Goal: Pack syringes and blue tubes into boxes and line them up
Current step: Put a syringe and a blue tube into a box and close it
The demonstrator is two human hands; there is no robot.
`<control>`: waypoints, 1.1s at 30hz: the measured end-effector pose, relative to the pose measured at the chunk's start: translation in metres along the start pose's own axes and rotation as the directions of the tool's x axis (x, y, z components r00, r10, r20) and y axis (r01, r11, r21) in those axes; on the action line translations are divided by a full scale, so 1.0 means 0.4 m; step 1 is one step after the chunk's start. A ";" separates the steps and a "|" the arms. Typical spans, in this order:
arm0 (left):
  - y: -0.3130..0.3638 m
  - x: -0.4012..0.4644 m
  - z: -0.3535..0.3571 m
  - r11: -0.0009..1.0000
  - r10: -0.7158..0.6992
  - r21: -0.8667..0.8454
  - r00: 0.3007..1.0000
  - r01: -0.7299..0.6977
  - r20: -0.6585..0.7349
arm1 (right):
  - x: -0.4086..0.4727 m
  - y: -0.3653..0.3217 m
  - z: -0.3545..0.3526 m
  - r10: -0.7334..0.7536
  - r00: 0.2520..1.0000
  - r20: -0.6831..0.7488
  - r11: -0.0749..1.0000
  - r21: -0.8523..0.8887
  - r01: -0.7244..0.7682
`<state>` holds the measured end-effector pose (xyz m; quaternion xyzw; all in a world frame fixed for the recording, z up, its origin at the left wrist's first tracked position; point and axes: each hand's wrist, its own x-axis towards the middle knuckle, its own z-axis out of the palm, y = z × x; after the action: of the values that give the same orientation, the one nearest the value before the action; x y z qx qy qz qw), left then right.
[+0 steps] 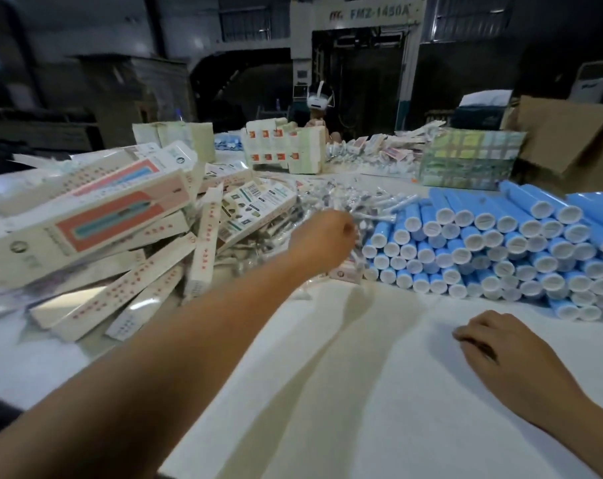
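Left hand over the syringe heap, right hand resting on the cloth

The left hand (322, 242) reaches over the wrapped syringes (331, 198), its fingers hidden, so its grip cannot be told; the right hand (500, 354) lies relaxed, holding nothing, on the white table (379, 392), whose near stretch is bare. Blue tubes (500, 243) are stacked right, flat boxes (96, 229) piled left, their print blurred. A far machine (359, 36) reads "FMZ-1450A".
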<state>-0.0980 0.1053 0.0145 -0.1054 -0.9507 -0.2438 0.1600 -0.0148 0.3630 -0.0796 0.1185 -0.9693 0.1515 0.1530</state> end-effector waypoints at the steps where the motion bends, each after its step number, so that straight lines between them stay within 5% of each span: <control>1: -0.041 0.026 -0.034 0.988 -0.007 0.154 0.998 0.017 -0.069 | 0.000 -0.002 -0.001 0.005 1.000 0.004 1.000 0.009 -0.005; 3: -0.125 0.066 -0.079 0.926 -0.080 0.355 0.985 0.132 -0.155 | 0.003 -0.006 -0.003 0.021 1.000 0.009 1.000 0.020 -0.021; 8: -0.267 0.093 -0.094 0.639 -0.333 0.708 0.938 0.301 -0.099 | 0.004 -0.013 -0.005 0.050 0.998 0.028 0.998 0.027 -0.051; 13: -0.298 0.102 -0.061 0.562 -0.317 0.763 0.935 0.320 -0.158 | 0.005 -0.016 -0.009 0.041 0.998 0.040 0.997 0.065 -0.043; 16: -0.293 0.115 -0.086 0.726 -0.345 0.561 0.916 0.399 -0.206 | 0.006 -0.019 -0.010 0.047 0.998 0.034 0.997 0.065 -0.049; 19: -0.244 0.137 -0.137 0.898 -0.422 0.015 0.869 0.440 -0.257 | 0.006 -0.021 -0.010 0.043 0.999 0.020 0.998 0.048 -0.044; 21: -0.180 0.139 -0.160 0.828 -0.486 -0.437 0.838 0.351 -0.248 | 0.007 -0.022 -0.009 0.038 0.999 0.026 0.999 0.031 -0.038; 23: -0.109 0.117 -0.161 0.650 -0.492 -0.719 0.858 0.247 -0.150 | 0.006 -0.022 -0.009 0.036 0.999 0.025 0.999 0.036 -0.037; 27: 0.002 0.026 -0.082 0.438 -0.315 -0.809 0.909 0.393 0.272 | 0.005 -0.016 -0.003 0.007 1.000 0.011 1.000 0.028 -0.007; 30: 0.073 -0.046 -0.004 0.531 -0.120 -0.751 0.912 0.392 0.392 | 0.013 -0.009 -0.006 0.147 0.989 -0.019 0.946 0.294 -0.135; 33: 0.128 -0.096 0.047 0.791 0.157 -0.611 0.953 0.035 0.258 | 0.024 0.011 -0.037 0.497 0.866 0.051 0.432 0.851 -0.298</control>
<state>-0.0530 0.1540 0.0074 -0.2173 -0.8303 -0.5129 -0.0184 -0.0212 0.3703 -0.0643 -0.0724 -0.7536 0.6388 0.1369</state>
